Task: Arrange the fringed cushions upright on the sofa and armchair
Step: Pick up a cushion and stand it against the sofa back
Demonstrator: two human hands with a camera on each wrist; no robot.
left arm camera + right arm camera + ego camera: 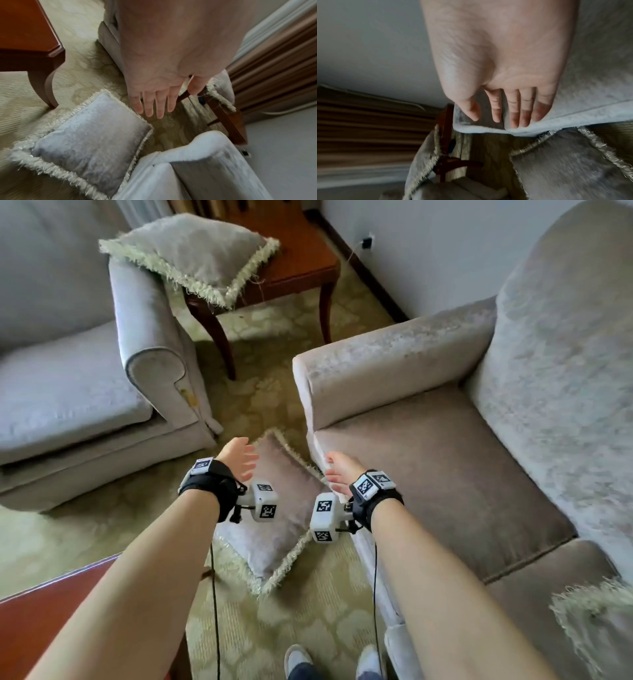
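patterned greenish carpet (301, 611), fringed cushion (274, 529) lying flat on it by the sofa (445, 474), left hand (239, 462) and right hand (342, 474) above it, fingers apart and holding nothing, another cushion (195, 258) over the armchair (147, 337) arm and wooden table (301, 251)

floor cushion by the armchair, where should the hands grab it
Grip the floor cushion by its two side edges, just inside the fringe, coming down from above with the left hand and right hand on opposite sides. It lies flat on the carpet, its face up and both sides exposed.

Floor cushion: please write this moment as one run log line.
floor cushion: flat on carpet, against armchair | left hand: open above | right hand: open above
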